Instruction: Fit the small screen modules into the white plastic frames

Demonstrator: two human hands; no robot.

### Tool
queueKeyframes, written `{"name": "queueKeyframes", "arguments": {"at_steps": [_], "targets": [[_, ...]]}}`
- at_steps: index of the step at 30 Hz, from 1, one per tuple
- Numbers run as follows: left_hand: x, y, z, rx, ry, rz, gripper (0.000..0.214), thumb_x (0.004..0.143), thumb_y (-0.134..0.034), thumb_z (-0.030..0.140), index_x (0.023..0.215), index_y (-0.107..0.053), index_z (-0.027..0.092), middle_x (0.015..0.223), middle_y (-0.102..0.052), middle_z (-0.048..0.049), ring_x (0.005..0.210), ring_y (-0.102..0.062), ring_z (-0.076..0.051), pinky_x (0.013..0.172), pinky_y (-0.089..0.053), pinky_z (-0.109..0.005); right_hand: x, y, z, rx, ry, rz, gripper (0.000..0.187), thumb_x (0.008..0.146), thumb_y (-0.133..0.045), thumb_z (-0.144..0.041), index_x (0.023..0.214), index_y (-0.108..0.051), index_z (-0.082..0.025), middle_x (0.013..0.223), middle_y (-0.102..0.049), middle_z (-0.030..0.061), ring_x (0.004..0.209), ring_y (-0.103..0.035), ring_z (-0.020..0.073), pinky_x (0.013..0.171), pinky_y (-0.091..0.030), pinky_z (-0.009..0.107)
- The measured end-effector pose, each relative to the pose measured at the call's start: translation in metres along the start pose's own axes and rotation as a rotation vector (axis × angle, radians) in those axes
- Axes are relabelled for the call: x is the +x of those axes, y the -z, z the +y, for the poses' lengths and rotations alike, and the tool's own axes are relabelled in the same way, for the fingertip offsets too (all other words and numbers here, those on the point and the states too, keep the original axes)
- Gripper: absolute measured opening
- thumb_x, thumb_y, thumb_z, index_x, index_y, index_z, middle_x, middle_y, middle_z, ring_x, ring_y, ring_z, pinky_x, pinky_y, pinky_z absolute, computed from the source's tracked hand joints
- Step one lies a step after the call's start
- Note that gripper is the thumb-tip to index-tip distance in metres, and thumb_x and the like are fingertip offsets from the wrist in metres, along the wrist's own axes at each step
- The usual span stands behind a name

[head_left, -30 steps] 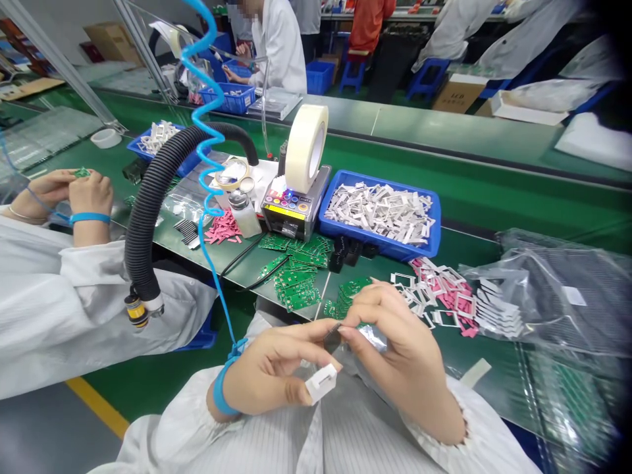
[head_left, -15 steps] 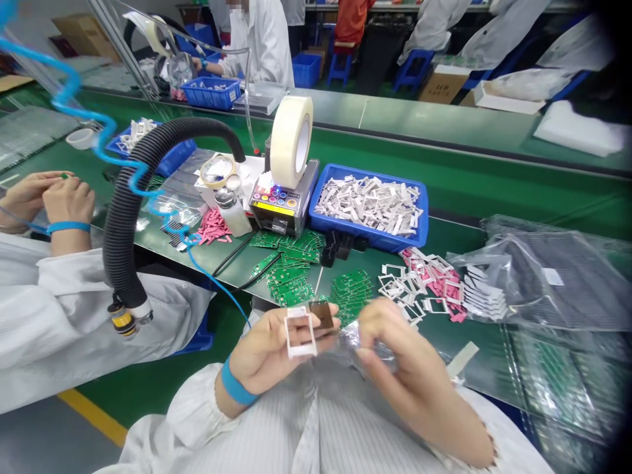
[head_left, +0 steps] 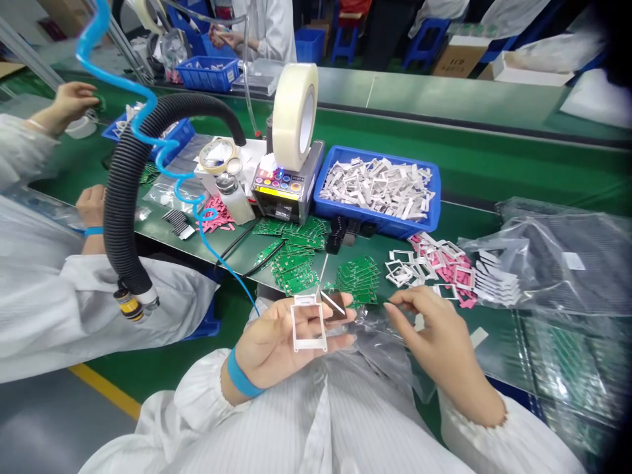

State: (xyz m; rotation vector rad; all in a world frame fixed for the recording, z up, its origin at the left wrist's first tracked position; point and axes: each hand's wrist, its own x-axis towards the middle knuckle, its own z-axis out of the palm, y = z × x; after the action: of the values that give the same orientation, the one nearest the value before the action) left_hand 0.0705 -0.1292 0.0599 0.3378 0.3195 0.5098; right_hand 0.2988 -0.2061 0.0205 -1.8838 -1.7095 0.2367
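My left hand point(head_left: 264, 352) is palm up below the table edge, gripping a white plastic frame point(head_left: 310, 345) near the thumb. A small dark glossy panel point(head_left: 338, 313) rests at its fingertips, with a narrow white diagonal band across it. My right hand point(head_left: 439, 336) is off to the right, thumb and forefinger slightly apart with nothing seen between them. Just beyond it lie loose white frames point(head_left: 409, 275) mixed with pink strips point(head_left: 447, 264). Green circuit boards point(head_left: 356, 280) lie in overlapping rows beyond my left hand.
A blue bin point(head_left: 434, 220) of white frames stands behind the boards. Left of it are a tape dispenser point(head_left: 281, 201) with a large tape roll point(head_left: 286, 118) and a black hose point(head_left: 118, 191). Plastic bags point(head_left: 553, 243) lie right. A co-worker's hand point(head_left: 74, 102) reaches at left.
My right hand has moved right, away from my left hand, and its fingers have spread. A white band now shows on the dark panel. The co-worker's hands have separated.
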Motion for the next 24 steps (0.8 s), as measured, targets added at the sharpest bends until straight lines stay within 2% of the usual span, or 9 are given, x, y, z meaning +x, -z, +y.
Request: {"name": "queueKeyframes", "arguments": {"at_steps": [1,3,5,7,10,14,17,20,24], "targets": [[-0.001,0.000,0.000,-0.003,-0.001,-0.005,0.030,0.067,-0.074,0.035,0.088,-0.072,0.015,0.124,-0.060,-0.0114,0.115,-0.054,-0.029,0.099,-0.041,-0.045,0.006,0.007,-0.014,0.128,0.066,0.010,0.011,0.084,-0.054,-0.029,0.091,-0.057,-0.021,0.082,-0.059,0.0038,0.077,-0.056,0.0185,0.068,-0.042,0.033],[-0.002,-0.001,-0.001,-0.016,-0.002,-0.009,0.029,0.069,-0.072,0.035,0.089,-0.072,0.014,0.121,-0.062,-0.0116,0.113,-0.056,-0.028,0.100,-0.040,-0.044,0.019,0.014,-0.038,0.344,0.189,-0.029,0.027,0.084,-0.058,-0.032,0.108,-0.054,-0.023,0.098,-0.059,0.0068,0.093,-0.055,0.0208,0.076,-0.046,0.035],[-0.004,-0.001,-0.001,-0.025,-0.004,0.000,0.030,0.071,-0.071,0.035,0.090,-0.072,0.013,0.118,-0.065,-0.0126,0.111,-0.057,-0.027,0.103,-0.037,-0.045,0.029,0.012,-0.054,0.476,0.268,-0.102,0.038,0.082,-0.061,-0.034,0.117,-0.052,-0.025,0.105,-0.058,0.0082,0.102,-0.054,0.0230,0.083,-0.046,0.038],[-0.005,-0.001,-0.001,-0.027,-0.017,0.007,0.030,0.073,-0.069,0.036,0.091,-0.072,0.012,0.115,-0.066,-0.0135,0.111,-0.058,-0.027,0.105,-0.034,-0.046,0.036,0.005,-0.060,0.550,0.289,-0.133,0.035,0.081,-0.062,-0.032,0.114,-0.055,-0.025,0.104,-0.058,0.0075,0.100,-0.054,0.0227,0.083,-0.047,0.039],[-0.006,0.000,0.000,-0.017,-0.040,0.004,0.029,0.074,-0.068,0.034,0.091,-0.072,0.012,0.114,-0.067,-0.0142,0.111,-0.058,-0.028,0.106,-0.032,-0.048,0.042,-0.007,-0.060,0.601,0.289,-0.098,0.027,0.079,-0.062,-0.027,0.106,-0.059,-0.025,0.098,-0.057,0.0064,0.094,-0.055,0.0218,0.080,-0.048,0.039],[-0.004,0.006,0.001,0.022,-0.113,0.048,0.035,0.069,-0.073,0.035,0.097,-0.069,0.014,0.115,-0.067,-0.0124,0.110,-0.058,-0.028,0.100,-0.038,-0.046,0.046,-0.002,-0.064,0.506,0.268,0.062,0.026,0.078,-0.061,-0.027,0.104,-0.059,-0.026,0.096,-0.053,0.0074,0.092,-0.053,0.0240,0.080,-0.045,0.044],[-0.001,0.011,0.000,0.087,-0.157,0.096,0.039,0.070,-0.072,0.037,0.102,-0.067,0.015,0.095,-0.072,-0.0088,0.094,-0.064,-0.022,0.090,-0.045,-0.038,0.051,0.009,-0.076,0.270,0.380,0.143,0.023,0.076,-0.063,-0.030,0.099,-0.060,-0.028,0.089,-0.053,0.0063,0.092,-0.052,0.0271,0.092,-0.034,0.057],[0.002,0.014,-0.003,0.173,-0.157,0.110,0.043,0.068,-0.071,0.044,0.097,-0.068,0.012,0.082,-0.072,-0.0077,0.081,-0.066,-0.018,0.079,-0.047,-0.029,0.054,0.013,-0.086,0.067,0.525,0.157,0.021,0.071,-0.066,-0.031,0.091,-0.061,-0.028,0.084,-0.056,0.0051,0.097,-0.049,0.0310,0.098,-0.017,0.068],[0.003,0.017,-0.004,0.236,-0.136,0.089,0.044,0.064,-0.074,0.047,0.091,-0.070,0.013,0.077,-0.072,-0.0062,0.074,-0.066,-0.017,0.071,-0.048,-0.027,0.053,0.010,-0.087,0.068,0.586,0.101,0.024,0.071,-0.065,-0.031,0.093,-0.060,-0.028,0.084,-0.057,0.0036,0.098,-0.049,0.0296,0.100,-0.015,0.068]]}}
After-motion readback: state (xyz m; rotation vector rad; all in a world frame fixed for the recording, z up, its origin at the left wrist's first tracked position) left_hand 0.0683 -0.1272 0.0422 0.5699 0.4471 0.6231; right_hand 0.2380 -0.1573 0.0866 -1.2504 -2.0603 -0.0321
